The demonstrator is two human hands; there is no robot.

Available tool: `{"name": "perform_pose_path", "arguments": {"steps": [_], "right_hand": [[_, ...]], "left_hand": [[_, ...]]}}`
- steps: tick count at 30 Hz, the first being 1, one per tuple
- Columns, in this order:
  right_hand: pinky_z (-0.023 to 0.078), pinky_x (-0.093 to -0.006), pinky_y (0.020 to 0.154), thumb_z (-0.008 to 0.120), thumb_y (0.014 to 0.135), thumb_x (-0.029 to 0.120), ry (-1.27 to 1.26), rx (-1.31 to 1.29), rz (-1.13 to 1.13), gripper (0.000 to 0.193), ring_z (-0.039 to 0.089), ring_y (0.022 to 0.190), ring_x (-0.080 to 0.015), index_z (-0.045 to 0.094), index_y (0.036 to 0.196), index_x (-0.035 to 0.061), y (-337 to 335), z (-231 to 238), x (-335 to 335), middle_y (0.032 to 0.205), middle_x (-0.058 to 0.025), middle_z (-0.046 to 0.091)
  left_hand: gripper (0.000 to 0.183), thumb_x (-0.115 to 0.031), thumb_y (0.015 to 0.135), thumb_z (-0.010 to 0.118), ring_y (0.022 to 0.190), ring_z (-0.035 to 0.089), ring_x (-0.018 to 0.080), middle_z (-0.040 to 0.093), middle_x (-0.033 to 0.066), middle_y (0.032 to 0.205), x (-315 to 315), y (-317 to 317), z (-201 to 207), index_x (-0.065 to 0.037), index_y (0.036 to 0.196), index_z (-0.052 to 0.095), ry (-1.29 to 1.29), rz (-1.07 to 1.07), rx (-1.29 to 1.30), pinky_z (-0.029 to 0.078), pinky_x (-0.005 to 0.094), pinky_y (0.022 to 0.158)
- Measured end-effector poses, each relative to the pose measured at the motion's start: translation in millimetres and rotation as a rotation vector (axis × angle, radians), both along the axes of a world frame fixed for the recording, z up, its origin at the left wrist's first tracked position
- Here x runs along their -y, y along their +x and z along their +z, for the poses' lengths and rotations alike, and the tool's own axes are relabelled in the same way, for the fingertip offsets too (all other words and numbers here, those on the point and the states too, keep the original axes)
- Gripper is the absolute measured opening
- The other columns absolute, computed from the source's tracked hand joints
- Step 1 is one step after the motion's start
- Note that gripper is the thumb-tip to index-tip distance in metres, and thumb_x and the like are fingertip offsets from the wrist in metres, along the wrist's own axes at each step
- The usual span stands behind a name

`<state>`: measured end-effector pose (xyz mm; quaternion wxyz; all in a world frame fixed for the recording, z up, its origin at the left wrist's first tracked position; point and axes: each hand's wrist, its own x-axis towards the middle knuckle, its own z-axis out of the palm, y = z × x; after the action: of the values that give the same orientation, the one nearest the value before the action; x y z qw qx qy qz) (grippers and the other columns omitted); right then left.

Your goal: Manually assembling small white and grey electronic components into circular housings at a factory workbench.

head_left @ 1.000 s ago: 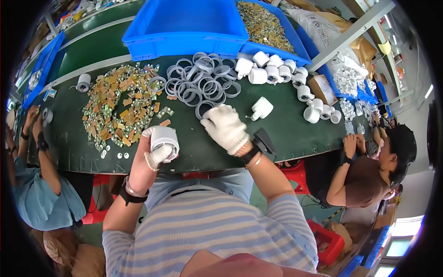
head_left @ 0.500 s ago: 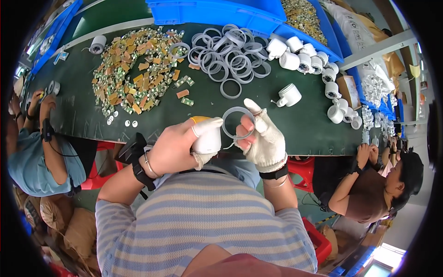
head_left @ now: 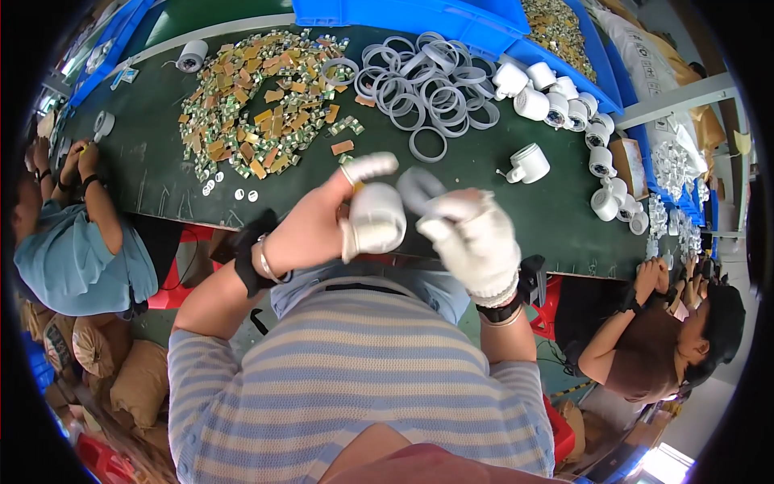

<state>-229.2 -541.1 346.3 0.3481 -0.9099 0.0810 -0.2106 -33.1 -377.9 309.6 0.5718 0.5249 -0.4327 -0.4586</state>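
Note:
My left hand [head_left: 310,230], with covers on some fingers, is closed around a white cylindrical housing [head_left: 377,218]; its round end faces right and its thumb side is up. Close beside it, my right hand [head_left: 476,242], in a cream glove, grips a translucent grey plastic ring [head_left: 421,189]. The ring is smeared by motion and tilted, just right of the housing; a small gap seems to lie between them. Both hands are over the table's near edge. On the table beyond, a single white housing [head_left: 530,164] lies on its side.
A heap of similar rings [head_left: 435,89] lies at the back centre. Left of it spreads a pile of small circuit boards [head_left: 258,105]. Several white housings [head_left: 601,161] line the right side. Blue bins [head_left: 411,20] stand behind. Co-workers [head_left: 81,234] sit at left and right.
My right hand has turned over, so the ring that faced me is now tilted toward the housing. The housing has been turned in my left hand. The whole view has shifted slightly.

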Motion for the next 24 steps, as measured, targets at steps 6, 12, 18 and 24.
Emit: {"name": "perform_pose_path", "arguments": {"steps": [6,12,18,24], "right_hand": [[0.056,-0.0285,0.081,0.066,0.103,0.017,1.103,0.042,-0.001,0.026,0.067,0.087,-0.0154,0.068,0.118,-0.0039,-9.7,12.2,-23.6,0.103,-0.0115,0.071],[0.058,-0.0305,0.076,0.074,0.095,0.008,0.810,0.146,-0.154,0.026,0.071,0.083,-0.0189,0.064,0.117,-0.0022,-9.6,-2.1,-37.4,0.100,-0.0132,0.071],[0.058,-0.0310,0.075,0.075,0.095,0.008,0.409,0.082,-0.111,0.024,0.073,0.085,-0.0190,0.065,0.115,0.0004,-11.4,-2.1,-35.9,0.103,-0.0130,0.071],[0.057,-0.0326,0.077,0.076,0.094,0.010,0.599,0.093,-0.166,0.024,0.073,0.086,-0.0193,0.066,0.115,0.0005,-8.7,-0.7,-40.4,0.099,-0.0117,0.071]], "left_hand": [[0.094,-0.023,0.097,0.075,0.125,0.063,0.0266,0.050,0.0095,0.145,-1.5,-14.1,-8.2,-0.016,0.167,0.012,-0.110,-0.088,-0.713,0.055,0.0438,0.106],[0.119,0.000,0.080,0.086,0.141,0.049,0.0241,0.038,0.0049,0.158,-9.7,-23.1,-7.6,-0.020,0.168,0.009,0.056,-0.063,-0.731,0.050,0.0435,0.111],[0.117,0.006,0.082,0.083,0.139,0.050,0.0216,0.042,0.0047,0.156,-10.1,-31.2,-14.9,-0.020,0.168,0.008,-0.016,-0.007,-0.502,0.051,0.0407,0.110],[0.117,0.007,0.082,0.082,0.138,0.052,0.0226,0.044,0.0056,0.154,-10.0,-34.5,-16.8,-0.020,0.168,0.008,-0.039,0.008,-0.582,0.049,0.0415,0.111]]}}
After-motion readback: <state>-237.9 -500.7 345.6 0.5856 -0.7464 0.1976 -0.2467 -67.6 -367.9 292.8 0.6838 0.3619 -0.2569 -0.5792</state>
